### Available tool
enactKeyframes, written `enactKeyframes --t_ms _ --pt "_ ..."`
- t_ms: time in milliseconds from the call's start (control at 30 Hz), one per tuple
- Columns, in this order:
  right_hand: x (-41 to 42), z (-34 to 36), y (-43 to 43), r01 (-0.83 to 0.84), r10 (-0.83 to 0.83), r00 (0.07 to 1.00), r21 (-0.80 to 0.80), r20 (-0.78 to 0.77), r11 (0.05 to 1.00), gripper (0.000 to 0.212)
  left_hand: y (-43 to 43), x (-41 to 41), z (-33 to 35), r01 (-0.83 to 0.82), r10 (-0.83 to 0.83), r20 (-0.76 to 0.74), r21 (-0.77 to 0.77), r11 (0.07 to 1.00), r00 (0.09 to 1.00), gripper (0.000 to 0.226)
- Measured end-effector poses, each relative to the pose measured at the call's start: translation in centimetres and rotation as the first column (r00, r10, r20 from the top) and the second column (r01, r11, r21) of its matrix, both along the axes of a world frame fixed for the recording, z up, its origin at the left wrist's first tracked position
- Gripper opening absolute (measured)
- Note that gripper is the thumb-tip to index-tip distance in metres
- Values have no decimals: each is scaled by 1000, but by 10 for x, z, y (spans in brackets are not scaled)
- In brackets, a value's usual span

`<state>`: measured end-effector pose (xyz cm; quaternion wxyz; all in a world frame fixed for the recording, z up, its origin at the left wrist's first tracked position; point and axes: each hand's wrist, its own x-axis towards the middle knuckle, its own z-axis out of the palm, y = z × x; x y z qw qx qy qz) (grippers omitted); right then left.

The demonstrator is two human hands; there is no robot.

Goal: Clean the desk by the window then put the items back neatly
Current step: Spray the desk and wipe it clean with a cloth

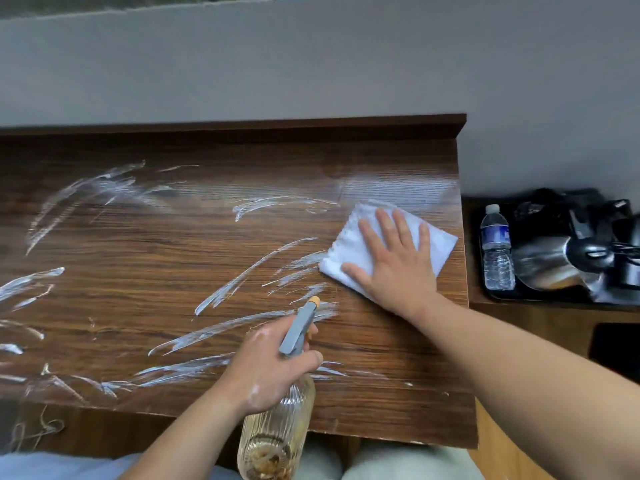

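Observation:
A dark wooden desk (pixel 138 258) fills the view, streaked with white smears across its left and middle. A folded white cloth (pixel 440 242) lies near the desk's right edge. My right hand (pixel 394 261) presses flat on it with straight, spread fingers. My left hand (pixel 273 368) grips the neck of a ribbed clear spray bottle (pixel 273 441), held over the desk's front edge. The bottle's grey head with an orange nozzle tip (pixel 300 327) points up and right, toward the cloth.
A lower side surface at the right holds a black tray (pixel 540 296) with a plastic water bottle (pixel 497 252) and a steel kettle (pixel 554 261). A grey wall runs behind the desk's raised back ledge (pixel 242 126). Pale fabric shows below the front edge.

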<state>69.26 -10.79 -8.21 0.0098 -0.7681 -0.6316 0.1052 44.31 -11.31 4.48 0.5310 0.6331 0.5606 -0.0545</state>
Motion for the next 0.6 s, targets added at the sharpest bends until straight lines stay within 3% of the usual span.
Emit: enactKeyframes --t_ms 167,300,467,600 --pt "19 4 81 194 -196 979 -26 -49 981 86 1 -8 -8 35 -35 20 -8 999 999 36" --pt "26 7 106 255 -260 963 -71 -69 964 88 5 -16 -11 148 -148 28 3 989 989 38" --pt "22 5 67 203 -208 977 -77 -55 976 86 4 -23 -11 399 -399 -23 44 916 917 44" --pt "16 2 2 230 -233 971 -59 -52 971 84 -1 -22 -10 546 -546 -22 22 838 838 29"
